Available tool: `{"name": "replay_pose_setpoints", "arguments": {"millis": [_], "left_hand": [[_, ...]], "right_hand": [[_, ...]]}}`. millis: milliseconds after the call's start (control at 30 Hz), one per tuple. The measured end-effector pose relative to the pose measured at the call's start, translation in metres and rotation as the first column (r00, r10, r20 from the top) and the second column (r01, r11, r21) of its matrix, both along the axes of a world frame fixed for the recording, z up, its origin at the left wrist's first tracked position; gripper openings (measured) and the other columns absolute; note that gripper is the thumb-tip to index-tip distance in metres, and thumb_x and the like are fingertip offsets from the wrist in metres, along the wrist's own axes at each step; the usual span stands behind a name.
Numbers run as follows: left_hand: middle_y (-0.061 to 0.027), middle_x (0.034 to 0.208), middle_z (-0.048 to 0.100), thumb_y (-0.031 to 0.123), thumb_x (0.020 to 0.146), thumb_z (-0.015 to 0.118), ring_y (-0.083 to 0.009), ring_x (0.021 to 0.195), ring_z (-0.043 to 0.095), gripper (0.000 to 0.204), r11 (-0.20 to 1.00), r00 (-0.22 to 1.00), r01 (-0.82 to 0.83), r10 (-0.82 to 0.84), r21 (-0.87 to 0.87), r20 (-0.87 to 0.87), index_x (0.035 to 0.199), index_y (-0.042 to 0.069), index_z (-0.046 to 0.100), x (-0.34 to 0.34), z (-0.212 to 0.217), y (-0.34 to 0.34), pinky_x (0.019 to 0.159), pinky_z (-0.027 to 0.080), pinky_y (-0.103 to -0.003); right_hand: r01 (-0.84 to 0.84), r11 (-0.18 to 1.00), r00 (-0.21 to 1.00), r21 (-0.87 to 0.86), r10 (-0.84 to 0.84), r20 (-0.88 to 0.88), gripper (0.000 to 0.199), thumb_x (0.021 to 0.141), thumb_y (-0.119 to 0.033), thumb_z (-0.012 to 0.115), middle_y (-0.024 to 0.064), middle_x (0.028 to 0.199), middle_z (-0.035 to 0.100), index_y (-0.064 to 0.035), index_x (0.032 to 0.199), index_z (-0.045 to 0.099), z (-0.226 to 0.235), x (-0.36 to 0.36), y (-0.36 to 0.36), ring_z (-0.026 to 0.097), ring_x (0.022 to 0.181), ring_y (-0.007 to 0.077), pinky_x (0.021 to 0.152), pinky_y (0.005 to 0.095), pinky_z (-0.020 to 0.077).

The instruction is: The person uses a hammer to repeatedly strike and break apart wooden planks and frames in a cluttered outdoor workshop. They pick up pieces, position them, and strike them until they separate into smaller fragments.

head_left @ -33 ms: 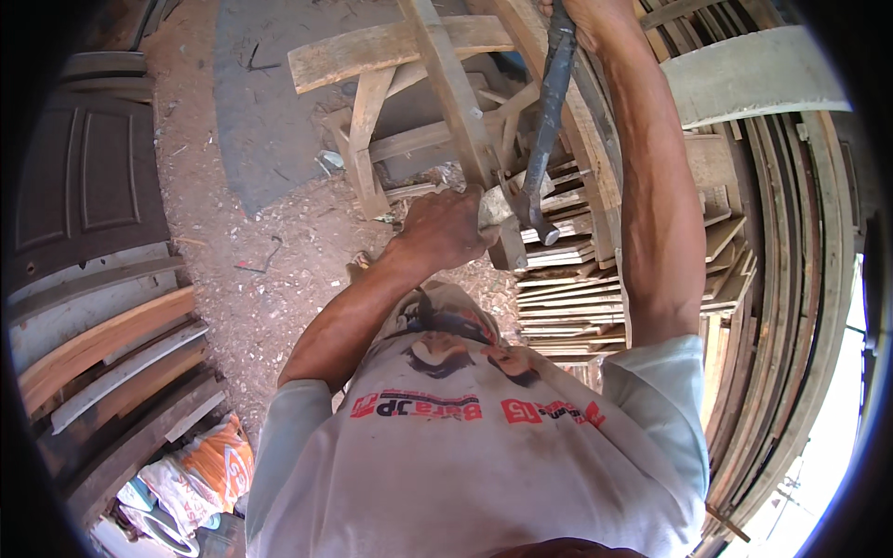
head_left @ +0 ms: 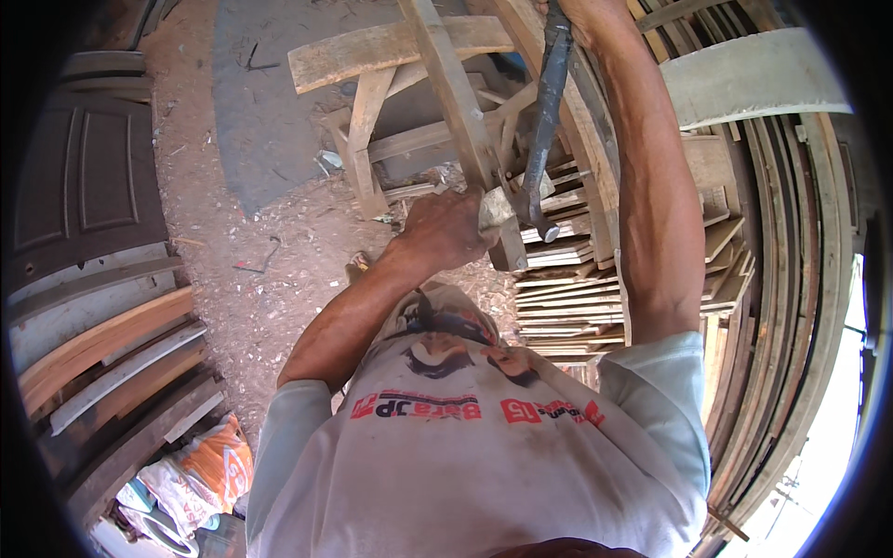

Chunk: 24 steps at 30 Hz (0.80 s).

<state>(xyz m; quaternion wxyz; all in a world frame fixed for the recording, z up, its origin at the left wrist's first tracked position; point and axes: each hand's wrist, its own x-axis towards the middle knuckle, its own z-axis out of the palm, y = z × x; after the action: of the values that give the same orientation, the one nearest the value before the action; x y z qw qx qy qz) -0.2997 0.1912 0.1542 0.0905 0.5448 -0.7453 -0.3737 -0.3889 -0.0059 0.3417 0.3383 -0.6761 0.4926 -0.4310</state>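
My right hand [head_left: 581,17], partly cut off by the top edge, is closed around the handle of a dark hammer [head_left: 547,112]. The hammer's head hangs lowest, beside the near end of a wooden beam [head_left: 456,98]. At that end my left hand [head_left: 445,228] is closed, with thumb and fingers around a pale rough block [head_left: 495,208] lying across the beam. Its fingertips are partly hidden, and I cannot tell exactly what the block is made of. The beam rests across a wooden trestle [head_left: 372,56].
Stacked thin boards [head_left: 567,316] lie beyond the beam on the right, with long planks [head_left: 781,279] upright further out. On the left are a dark panelled door [head_left: 102,177], piled timber [head_left: 112,349] and plastic bags [head_left: 209,470]. Wood chips cover the floor [head_left: 233,307].
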Motion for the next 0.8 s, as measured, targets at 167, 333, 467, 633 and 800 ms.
{"name": "replay_pose_setpoints", "arguments": {"millis": [167, 333, 467, 633, 800], "left_hand": [[-0.0315, 0.117, 0.065, 0.05, 0.09, 0.061, -0.0425, 0.116, 0.062, 0.071, 0.988, 0.999, -0.034, 0.036, 0.148, -0.008, 0.137, -0.002, 0.05, 0.008, 0.007, -0.005, 0.103, 0.047, -0.05], [-0.031, 0.12, 0.064, 0.052, 0.091, 0.058, -0.0413, 0.12, 0.06, 0.072, 0.986, 0.999, 0.005, 0.0, 0.166, -0.035, 0.138, -0.003, 0.049, 0.009, 0.017, -0.007, 0.105, 0.045, -0.05], [-0.0328, 0.124, 0.061, 0.054, 0.092, 0.055, -0.0411, 0.122, 0.059, 0.077, 0.98, 0.999, -0.002, 0.013, 0.197, -0.052, 0.142, -0.003, 0.045, 0.014, 0.011, -0.006, 0.109, 0.041, -0.048], [-0.0338, 0.134, 0.055, 0.064, 0.092, 0.053, -0.0391, 0.132, 0.052, 0.088, 0.967, 0.998, 0.003, 0.011, 0.256, -0.056, 0.147, -0.004, 0.04, 0.014, 0.023, -0.009, 0.113, 0.038, -0.047], [-0.0326, 0.144, 0.046, 0.073, 0.087, 0.055, -0.0406, 0.139, 0.044, 0.102, 0.925, 0.899, -0.277, 0.346, 0.261, -0.27, 0.15, -0.004, 0.034, 0.023, 0.012, -0.039, 0.116, 0.035, -0.047]], "right_hand": [[0.056, 0.998, 0.957, -0.016, -0.058, -0.283, 0.048, 0.098, -0.048, 0.061, 0.0055, 0.061, 0.058, -0.0045, 0.078, 0.061, -0.017, 0.032, -0.027, 0.056, 0.053, 0.0172, 0.051, 0.0345, 0.0448], [0.061, 0.998, 0.947, -0.02, -0.064, -0.315, 0.046, 0.097, -0.046, 0.062, 0.0045, 0.06, 0.057, -0.0045, 0.079, 0.06, -0.019, 0.033, -0.032, 0.054, 0.051, 0.0165, 0.05, 0.0351, 0.044], [0.021, 0.996, 1.0, -0.085, -0.021, -0.004, 0.042, 0.096, -0.046, 0.065, 0.0006, 0.057, 0.053, -0.0105, 0.076, 0.057, -0.015, 0.024, -0.016, 0.049, 0.045, 0.0115, 0.042, 0.0289, 0.0383], [0.063, 0.974, 0.987, -0.217, -0.029, 0.157, 0.036, 0.098, -0.04, 0.066, -0.0021, 0.057, 0.052, -0.0112, 0.078, 0.057, -0.003, -0.004, 0.003, 0.048, 0.043, 0.009, 0.041, 0.0253, 0.0371], [0.079, 0.992, 0.966, -0.1, -0.051, 0.254, 0.033, 0.098, -0.036, 0.066, -0.0021, 0.057, 0.051, -0.011, 0.079, 0.058, -0.004, -0.002, 0.005, 0.049, 0.045, 0.0089, 0.042, 0.0248, 0.0377]]}}
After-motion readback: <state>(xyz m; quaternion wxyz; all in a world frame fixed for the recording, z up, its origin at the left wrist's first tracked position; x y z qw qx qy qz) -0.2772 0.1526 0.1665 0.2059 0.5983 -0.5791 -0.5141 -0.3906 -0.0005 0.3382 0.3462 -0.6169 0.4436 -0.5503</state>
